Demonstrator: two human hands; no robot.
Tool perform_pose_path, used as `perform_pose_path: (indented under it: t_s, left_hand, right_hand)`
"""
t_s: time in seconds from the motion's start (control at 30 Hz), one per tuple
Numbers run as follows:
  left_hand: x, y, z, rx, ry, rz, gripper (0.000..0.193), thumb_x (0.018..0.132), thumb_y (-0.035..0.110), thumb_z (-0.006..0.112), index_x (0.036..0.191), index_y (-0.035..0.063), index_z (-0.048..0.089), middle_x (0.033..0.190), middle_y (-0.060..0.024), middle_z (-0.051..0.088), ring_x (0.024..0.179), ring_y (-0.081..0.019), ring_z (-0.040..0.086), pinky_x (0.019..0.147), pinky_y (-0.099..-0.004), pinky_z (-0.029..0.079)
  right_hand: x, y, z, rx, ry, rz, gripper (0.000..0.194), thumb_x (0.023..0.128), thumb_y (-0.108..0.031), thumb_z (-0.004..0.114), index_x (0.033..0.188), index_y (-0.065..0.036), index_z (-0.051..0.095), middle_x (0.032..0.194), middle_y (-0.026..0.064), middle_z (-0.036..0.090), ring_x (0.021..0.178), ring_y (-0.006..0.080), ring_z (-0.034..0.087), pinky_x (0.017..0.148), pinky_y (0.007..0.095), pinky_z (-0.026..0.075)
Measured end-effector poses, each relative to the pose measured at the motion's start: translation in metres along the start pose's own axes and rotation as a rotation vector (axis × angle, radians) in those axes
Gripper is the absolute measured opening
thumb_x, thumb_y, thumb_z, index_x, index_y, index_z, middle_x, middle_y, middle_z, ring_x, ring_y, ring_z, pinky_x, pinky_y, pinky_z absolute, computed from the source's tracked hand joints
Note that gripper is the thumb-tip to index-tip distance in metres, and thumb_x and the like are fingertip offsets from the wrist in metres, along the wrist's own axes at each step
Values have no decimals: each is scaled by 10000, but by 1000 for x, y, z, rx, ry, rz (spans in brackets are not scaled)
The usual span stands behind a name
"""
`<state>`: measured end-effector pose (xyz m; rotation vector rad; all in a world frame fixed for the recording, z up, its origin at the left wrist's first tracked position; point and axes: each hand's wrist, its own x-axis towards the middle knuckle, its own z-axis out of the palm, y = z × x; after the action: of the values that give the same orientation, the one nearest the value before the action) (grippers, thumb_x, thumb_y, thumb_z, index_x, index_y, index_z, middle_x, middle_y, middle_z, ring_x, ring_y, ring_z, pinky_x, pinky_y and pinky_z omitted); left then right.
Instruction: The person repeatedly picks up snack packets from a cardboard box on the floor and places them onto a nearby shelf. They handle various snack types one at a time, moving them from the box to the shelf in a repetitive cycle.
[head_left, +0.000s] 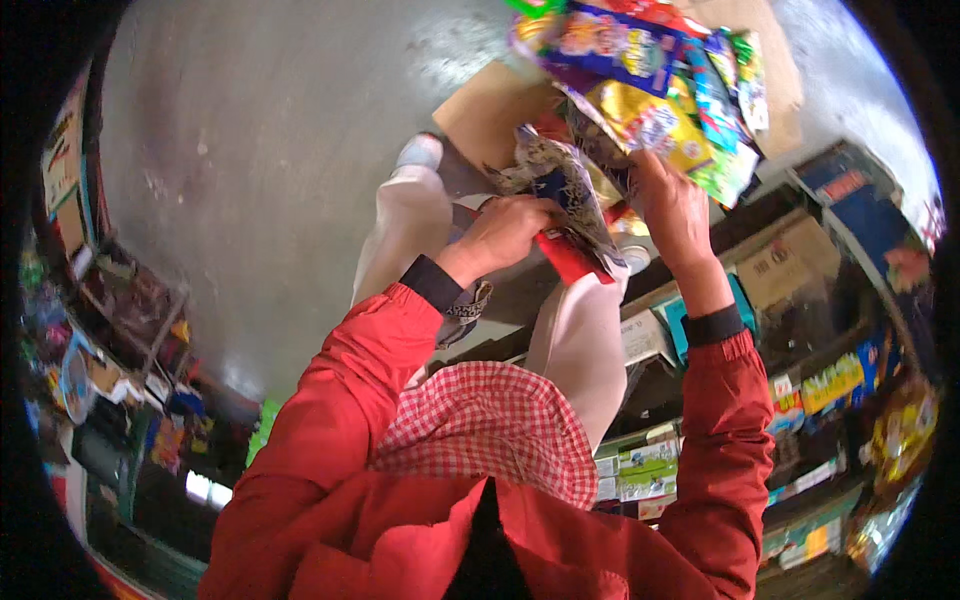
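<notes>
My left hand (514, 229) is closed on a crumpled printed plastic packet (566, 176), dark with a pale pattern, between my legs. A red strip (574, 259) shows just below those fingers. My right hand (671, 206) pinches the lower edge of another dark printed packet (596, 139), beside a yellow packet (652, 120). Above both hands lies a heap of glossy snack-type packets, including a blue-purple one (615, 45) and a green-white one (727, 172). The right fingertips are partly hidden and blurred.
Brown cardboard (487, 112) lies on the grey floor (262, 150) near my shoe. At right stand shelves with cartons (787, 259) and boxes (649, 469). A rack (135, 315) and cluttered goods stand at left. A red-checked cloth (487, 427) covers my lap.
</notes>
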<state>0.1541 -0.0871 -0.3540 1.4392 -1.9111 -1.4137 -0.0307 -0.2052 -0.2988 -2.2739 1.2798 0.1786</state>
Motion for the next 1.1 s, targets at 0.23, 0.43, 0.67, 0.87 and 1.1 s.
perform_pose_path:
  t_s: [0.23,0.43,0.67,0.87,1.1]
  left_hand:
    - [-3,97,-39,170,62,355,87,646,30,485,673,-2,561,993,-54,578,745,-225,554,674,-331,445]
    - [-6,206,-85,346,-24,556,83,665,94,499,652,15,522,1001,-71,561,734,-225,528,675,-326,445]
    - [-9,329,-107,279,-92,624,286,701,67,506,971,-19,549,995,-139,563,831,-295,538,708,-361,443]
    - [-17,421,-104,72,-169,583,251,736,44,511,983,12,546,932,-142,556,865,-293,538,745,-341,434]
    - [-21,494,-94,414,-94,976,161,669,-53,513,826,-33,543,1060,-158,503,936,-316,526,769,-346,451]
  right_hand:
    - [-81,-17,-80,-81,-82,124,79,736,-92,458,805,-75,492,707,115,552,676,296,578,548,388,457]
    - [-137,-74,-162,-50,57,107,96,751,-68,460,835,-30,489,772,135,557,715,291,586,569,372,483]
    - [-212,-112,-247,190,83,368,105,693,-114,569,771,-46,548,806,146,567,799,315,555,658,404,451]
    - [-278,-117,-308,263,257,424,107,680,-75,545,751,-6,587,767,198,575,759,346,564,666,410,445]
    - [-346,-124,-354,264,480,486,123,619,-90,567,671,9,619,698,215,589,671,338,597,594,403,473]
